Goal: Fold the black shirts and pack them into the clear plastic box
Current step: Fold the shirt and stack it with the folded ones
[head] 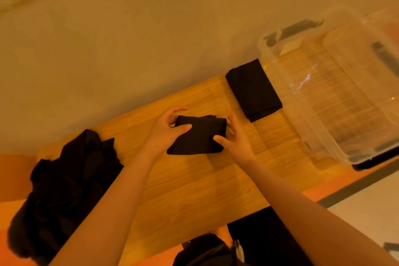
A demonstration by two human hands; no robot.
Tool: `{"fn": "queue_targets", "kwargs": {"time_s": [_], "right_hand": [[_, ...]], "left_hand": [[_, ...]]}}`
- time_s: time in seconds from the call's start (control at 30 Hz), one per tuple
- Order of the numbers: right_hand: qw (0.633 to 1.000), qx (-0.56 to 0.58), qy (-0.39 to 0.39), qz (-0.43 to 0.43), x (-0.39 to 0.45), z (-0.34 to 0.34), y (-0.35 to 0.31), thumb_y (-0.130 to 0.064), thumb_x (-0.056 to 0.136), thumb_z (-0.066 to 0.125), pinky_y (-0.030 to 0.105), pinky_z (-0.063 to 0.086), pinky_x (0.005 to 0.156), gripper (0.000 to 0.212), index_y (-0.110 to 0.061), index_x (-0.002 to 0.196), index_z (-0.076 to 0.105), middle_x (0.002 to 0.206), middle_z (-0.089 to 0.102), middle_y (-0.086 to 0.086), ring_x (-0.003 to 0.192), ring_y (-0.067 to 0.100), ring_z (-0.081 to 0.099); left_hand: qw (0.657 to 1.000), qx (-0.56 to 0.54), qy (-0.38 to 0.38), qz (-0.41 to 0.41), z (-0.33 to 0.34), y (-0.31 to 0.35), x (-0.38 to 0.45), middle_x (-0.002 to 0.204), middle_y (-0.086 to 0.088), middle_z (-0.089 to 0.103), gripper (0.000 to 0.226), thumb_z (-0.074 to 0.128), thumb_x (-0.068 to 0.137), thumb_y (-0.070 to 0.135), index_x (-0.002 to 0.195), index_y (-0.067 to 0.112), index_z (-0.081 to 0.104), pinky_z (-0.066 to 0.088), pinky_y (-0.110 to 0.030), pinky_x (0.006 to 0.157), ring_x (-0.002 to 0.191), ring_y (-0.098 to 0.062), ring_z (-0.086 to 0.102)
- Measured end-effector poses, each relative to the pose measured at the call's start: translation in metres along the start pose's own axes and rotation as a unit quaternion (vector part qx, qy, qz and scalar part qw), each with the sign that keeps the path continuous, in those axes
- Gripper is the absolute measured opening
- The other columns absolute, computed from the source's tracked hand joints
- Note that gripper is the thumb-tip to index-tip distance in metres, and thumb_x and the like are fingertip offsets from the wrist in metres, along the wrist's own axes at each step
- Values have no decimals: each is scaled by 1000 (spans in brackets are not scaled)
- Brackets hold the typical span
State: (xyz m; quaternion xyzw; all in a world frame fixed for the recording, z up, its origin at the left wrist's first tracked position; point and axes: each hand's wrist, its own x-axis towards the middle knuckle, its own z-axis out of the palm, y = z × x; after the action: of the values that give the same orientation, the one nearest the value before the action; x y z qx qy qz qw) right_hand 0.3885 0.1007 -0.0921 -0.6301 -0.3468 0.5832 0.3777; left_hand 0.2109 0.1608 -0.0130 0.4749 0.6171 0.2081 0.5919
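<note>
Dark clothing at the person's lap sits nearest, and two bare forearms reach out from it over the wooden tabletop (194,190). Both hands meet on a folded black shirt (197,136), a compact packet with its long axis running across between them. Left hand (166,129) grips the packet's left end, thumb on top and fingers curled round the far edge. Right hand (233,138) holds the right end, thumb laid on the cloth and fingers against the side; how tightly it pinches I cannot tell for certain.

Beyond the right hand, up and to its right, a second folded shirt (253,89) lies flat on the tabletop, its long axis pointing away from the person, touching or just beside the clear plastic box (323,84). That box stands further out on the right-hand side, open at the top, and it looks to hold no shirts yet, with a clear lid-like piece over its far part. Out past the left forearm, a heap of unfolded black shirts (71,179) spills over the tabletop's left end.

By my reckoning the packet is finished or nearly so. Since the box lies off to the right, the right hand is nearer it, and the carry would go rightward past the second shirt
</note>
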Motion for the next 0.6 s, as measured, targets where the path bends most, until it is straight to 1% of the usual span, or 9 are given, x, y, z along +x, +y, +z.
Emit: {"fn": "queue_targets", "kwargs": {"time_s": [0.07,0.13,0.2,0.27,0.37,0.4,0.47,0.53,0.6], "right_hand": [[999,38,-9,0,7,-6,-8,-19,82,69,39,30,112,94,-27,149,4,154,22,-3,140,15,24],[993,102,-60,16,12,-8,-14,-29,77,72,40,29,112,100,-27,149,3,153,25,-1,139,17,28],[970,193,-143,40,12,-8,-17,-47,63,79,41,31,111,109,-23,148,16,147,39,2,133,18,39],[933,289,-201,70,9,-5,-20,-55,54,82,39,38,107,107,-18,142,33,138,50,5,126,20,48],[879,407,-229,100,1,-4,-22,-51,55,84,39,44,101,98,-17,137,41,136,52,10,124,26,50],[866,439,-221,93,-1,-5,-21,-48,59,83,40,45,99,94,-16,137,41,137,51,12,124,28,51],[858,480,-169,70,-6,-12,-25,-38,72,74,39,51,91,76,-14,136,44,134,53,14,121,29,54],[864,494,-74,57,-9,-25,-28,-28,78,63,38,51,91,59,-11,133,48,131,56,14,117,28,56],[868,493,16,58,-9,-40,-29,-20,76,65,36,51,88,55,-9,129,51,128,57,14,112,26,60]], "left_hand": [[998,-2,-45,40,-2,22,-6,106,-2,62,41,64,84,6,109,38,56,58,-37,74,94,-18,65],[994,-32,-88,60,-4,44,-10,92,1,64,44,62,82,1,110,34,56,57,-28,66,80,-10,67],[987,-61,-132,73,-10,62,-12,85,1,65,48,66,75,2,112,31,56,55,-23,64,75,-10,66],[980,-69,-173,75,-14,76,-12,94,-5,62,53,73,70,6,115,30,58,55,-24,68,82,-14,65],[974,-55,-210,62,-18,93,-5,109,-11,58,61,83,59,27,115,34,61,56,-29,72,94,-22,63],[975,-50,-210,58,-17,97,-2,110,-12,58,57,81,62,26,115,35,62,56,-30,73,94,-23,63],[978,-42,-194,58,-12,102,8,107,-11,59,45,69,78,13,116,33,60,57,-30,74,90,-20,64],[983,-29,-175,54,-3,106,20,100,-6,63,40,57,87,5,119,29,57,57,-28,76,86,-15,67],[985,12,-160,57,11,107,36,99,-3,65,40,54,90,5,124,26,54,56,-25,78,87,-12,67]]}}
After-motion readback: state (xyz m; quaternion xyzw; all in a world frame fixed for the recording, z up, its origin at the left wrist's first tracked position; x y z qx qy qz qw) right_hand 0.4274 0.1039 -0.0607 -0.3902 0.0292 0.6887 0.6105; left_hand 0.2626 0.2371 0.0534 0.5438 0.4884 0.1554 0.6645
